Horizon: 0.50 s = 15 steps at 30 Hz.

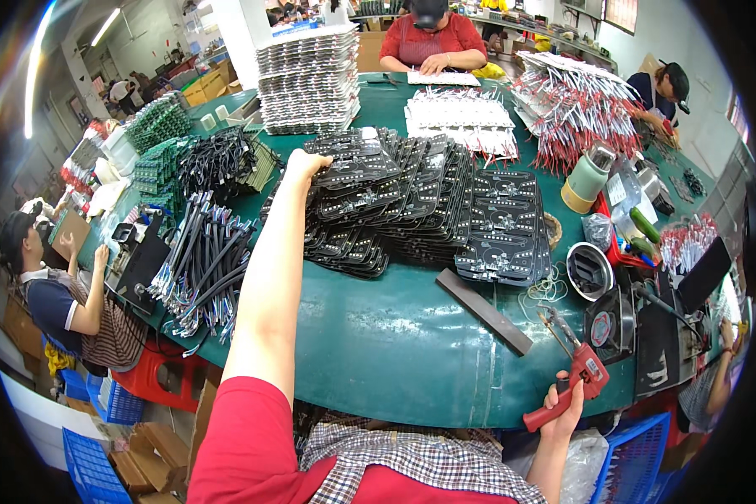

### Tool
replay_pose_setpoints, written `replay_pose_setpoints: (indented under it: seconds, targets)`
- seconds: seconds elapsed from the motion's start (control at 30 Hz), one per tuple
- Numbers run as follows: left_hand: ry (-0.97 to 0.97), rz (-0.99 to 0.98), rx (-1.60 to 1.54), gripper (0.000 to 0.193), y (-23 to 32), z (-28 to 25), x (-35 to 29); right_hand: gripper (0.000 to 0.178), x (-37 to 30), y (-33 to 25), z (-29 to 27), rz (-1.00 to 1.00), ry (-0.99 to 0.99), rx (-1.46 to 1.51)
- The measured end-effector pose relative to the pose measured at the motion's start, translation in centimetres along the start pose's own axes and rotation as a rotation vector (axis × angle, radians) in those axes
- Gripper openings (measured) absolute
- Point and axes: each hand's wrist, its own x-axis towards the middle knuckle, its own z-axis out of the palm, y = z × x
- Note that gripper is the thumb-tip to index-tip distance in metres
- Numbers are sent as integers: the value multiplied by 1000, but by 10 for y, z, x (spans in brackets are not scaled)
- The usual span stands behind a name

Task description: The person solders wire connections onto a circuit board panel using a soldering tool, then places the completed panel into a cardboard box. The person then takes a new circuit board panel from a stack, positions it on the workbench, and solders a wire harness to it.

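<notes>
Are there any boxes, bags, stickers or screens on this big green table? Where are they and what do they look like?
Phone or tablet: right edge of the table, propped at a tilt, a dark rectangle with a blank screen.
Plastic bag: right side, beside the round metal bowl, small, clear and crumpled.
Label: on a clear bottle at the right, a white patch.
Cardboard boxes: behind the table at the far left, brown.

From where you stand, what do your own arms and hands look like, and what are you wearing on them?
Both arms are bare from the upper arm down. The left arm comes out of a short red sleeve. The left hand and right hand wear no gloves, and I can make out no rings, watch or bands. Across the chest below lies a checked apron over the red shirt.
</notes>
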Motion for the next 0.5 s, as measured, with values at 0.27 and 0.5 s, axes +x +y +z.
replay_pose_setpoints:
  seconds: [0.27,0.5]
  targets:
    - [92,150,589,43,7,8,1,40,0,-1,2,-7,-10,-1]
    - [18,96,614,46,0,11,9,39,1,-1,0,6,-18,24]
